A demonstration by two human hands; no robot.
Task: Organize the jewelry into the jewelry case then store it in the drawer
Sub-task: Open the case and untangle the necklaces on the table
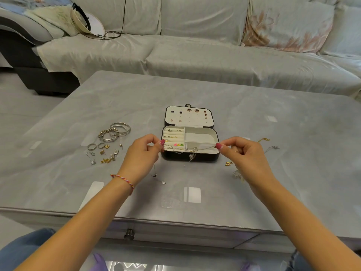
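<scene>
Left hand (143, 151) pinches one end of a thin silver necklace (197, 150) between thumb and forefinger; right hand (242, 153) pinches the other end the same way. Both grips closed on the chain, held up in front of the body. Chain sags between the two grips, hanging over the near edge of the open jewelry case (190, 142), which sits on the bench (195, 94) just beyond and between the hands. A loose tail of chain drops below the left grip and ends in small beads near the bench top. Case lid lies flat open at the far side with studs pinned in it; left compartment of case holds small earrings, right compartments look bare. Bangles (115, 132), rings (96, 146) and loose earrings (106, 155) lie left of the left grip. Gold and silver chains (267, 142) lie right of the right grip, partly hidden by it. Drawer knob (129, 234) is on the bench front, below the left forearm.
</scene>
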